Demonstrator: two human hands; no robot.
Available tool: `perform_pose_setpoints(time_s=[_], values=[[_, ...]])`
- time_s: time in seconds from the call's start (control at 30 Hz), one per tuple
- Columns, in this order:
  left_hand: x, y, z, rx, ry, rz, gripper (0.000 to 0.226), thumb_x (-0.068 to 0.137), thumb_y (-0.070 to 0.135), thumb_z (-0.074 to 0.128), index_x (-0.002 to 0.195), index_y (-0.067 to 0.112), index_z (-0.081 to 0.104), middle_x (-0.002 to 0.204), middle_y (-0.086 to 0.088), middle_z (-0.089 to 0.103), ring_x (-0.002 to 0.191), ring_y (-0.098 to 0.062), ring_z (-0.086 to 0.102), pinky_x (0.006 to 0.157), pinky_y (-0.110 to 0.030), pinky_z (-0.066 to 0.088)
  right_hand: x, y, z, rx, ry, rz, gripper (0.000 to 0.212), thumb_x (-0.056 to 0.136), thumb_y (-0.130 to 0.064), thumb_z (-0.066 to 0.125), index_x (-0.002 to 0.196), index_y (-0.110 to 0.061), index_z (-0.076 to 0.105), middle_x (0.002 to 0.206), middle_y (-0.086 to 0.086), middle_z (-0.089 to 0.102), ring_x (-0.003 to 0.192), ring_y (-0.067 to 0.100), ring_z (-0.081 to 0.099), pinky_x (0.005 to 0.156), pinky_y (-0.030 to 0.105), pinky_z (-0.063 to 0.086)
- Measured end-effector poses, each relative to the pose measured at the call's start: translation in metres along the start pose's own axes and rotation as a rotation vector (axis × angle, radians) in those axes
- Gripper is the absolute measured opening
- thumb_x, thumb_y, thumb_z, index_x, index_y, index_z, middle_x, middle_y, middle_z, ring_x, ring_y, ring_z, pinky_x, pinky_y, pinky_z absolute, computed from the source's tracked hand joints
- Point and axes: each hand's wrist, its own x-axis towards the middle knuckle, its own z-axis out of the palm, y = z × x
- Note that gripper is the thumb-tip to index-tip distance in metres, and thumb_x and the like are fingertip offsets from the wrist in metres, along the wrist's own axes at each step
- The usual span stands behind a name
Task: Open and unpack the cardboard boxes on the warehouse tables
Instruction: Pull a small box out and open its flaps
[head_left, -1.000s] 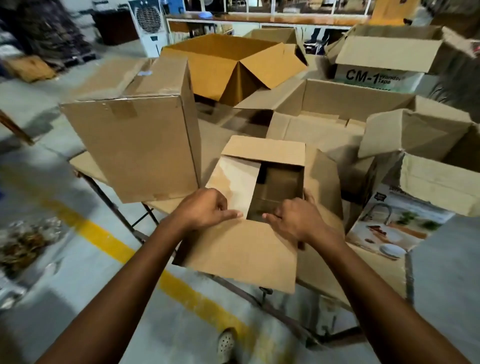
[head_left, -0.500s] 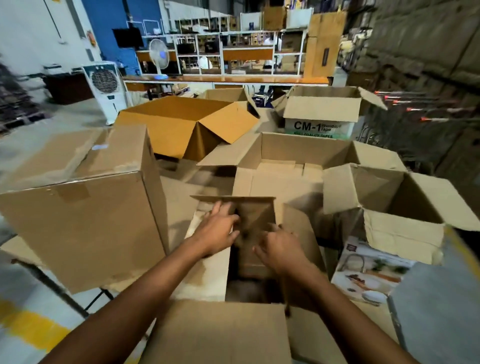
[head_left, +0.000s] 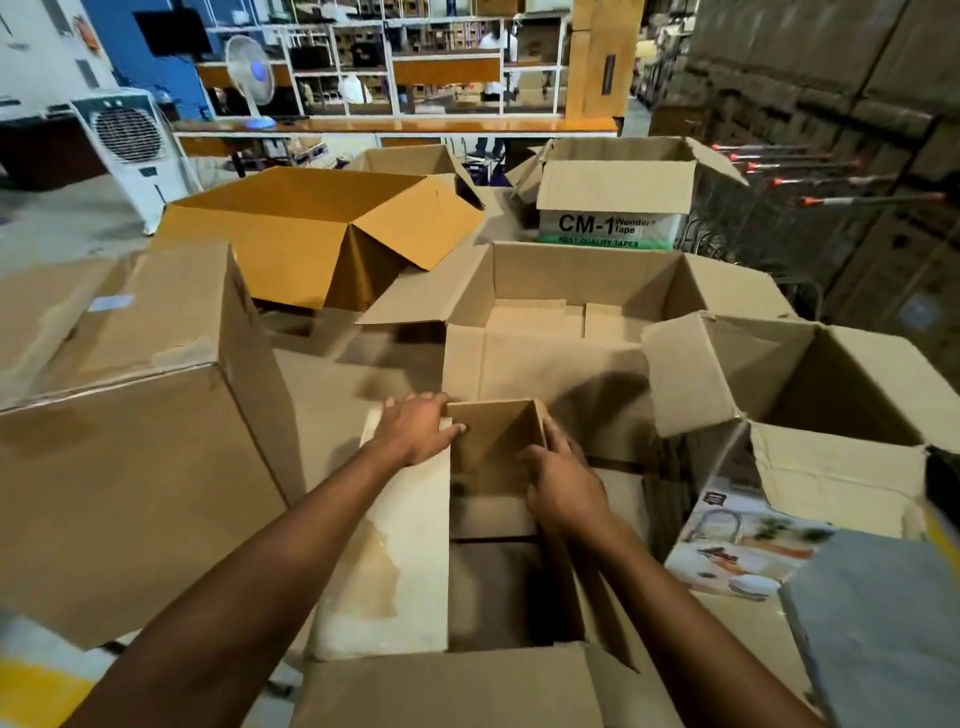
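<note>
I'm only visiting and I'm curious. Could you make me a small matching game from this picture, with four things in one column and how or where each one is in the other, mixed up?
Things:
1. tall box
2. tape box
3. small box
4. air cooler

States:
A. white, far back on the left
B. flaps open, "CM-1" printed on its side
C. gripped by the left hand and the right hand
D. top flaps shut, near left

Pairs: 1-D, 2-B, 3-C, 4-A.
</note>
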Motion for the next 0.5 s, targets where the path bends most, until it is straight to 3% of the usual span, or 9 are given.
perform_pose_setpoints(time_s=[0.17, 0.23, 0.3, 0.4, 0.5], values=[[-0.001, 0.008, -0.004, -0.018, -0.049, -0.041, 0.064, 0.086, 0.061, 0.059, 0.141, 0.032, 0.047, 0.137, -0.001, 0.057, 0.129, -0.027, 0.047, 0.109, -0.054, 0.026, -0.005, -0.003, -0.004, 0.106, 0.030, 0.056, 0.038, 0.088, -0.012, 0.065, 0.122, -0.029, 0.065, 0.167, -0.003, 0.009, 0.150, 0.024, 0.023, 0.117, 0.046, 0.035], [-0.005, 0.014, -0.007, -0.022, -0.067, -0.041, 0.063, 0.087, 0.051, 0.063, 0.142, 0.028, 0.044, 0.141, -0.005, 0.051, 0.134, -0.029, 0.042, 0.115, -0.059, 0.018, -0.005, 0.000, -0.003, 0.138, 0.033, 0.064, 0.032, 0.090, -0.013, 0.063, 0.118, -0.028, 0.067, 0.166, -0.005, 0.011, 0.149, 0.024, 0.027, 0.115, 0.045, 0.037], [-0.012, 0.024, -0.018, -0.163, 0.020, 0.016, 0.051, 0.089, 0.033, 0.063, 0.139, 0.026, 0.050, 0.138, -0.004, 0.052, 0.131, -0.027, 0.045, 0.116, -0.055, 0.026, -0.004, 0.006, -0.001, 0.129, 0.037, 0.063, 0.032, 0.092, -0.016, 0.061, 0.121, -0.029, 0.065, 0.166, -0.006, 0.014, 0.145, 0.025, 0.034, 0.112, 0.042, 0.040], [-0.027, 0.039, -0.059, -0.407, 0.187, 0.141, 0.034, 0.092, 0.006, 0.057, 0.120, 0.021, 0.066, 0.119, 0.004, 0.062, 0.109, -0.013, 0.058, 0.093, -0.032, 0.050, -0.002, 0.015, -0.001, 0.109, 0.013, 0.078, 0.042, 0.096, -0.016, 0.054, 0.136, -0.030, 0.058, 0.166, -0.005, 0.012, 0.136, 0.028, 0.047, 0.107, 0.041, 0.044], [-0.039, 0.038, -0.111, -0.253, 0.078, 0.178, 0.030, 0.091, 0.001, 0.054, 0.099, 0.023, 0.074, 0.099, 0.005, 0.071, 0.091, -0.011, 0.065, 0.081, -0.031, 0.055, -0.005, 0.024, -0.003, 0.084, -0.011, 0.057, 0.050, 0.096, -0.010, 0.050, 0.141, -0.030, 0.052, 0.166, 0.001, 0.015, 0.129, 0.031, 0.053, 0.103, 0.042, 0.047]])
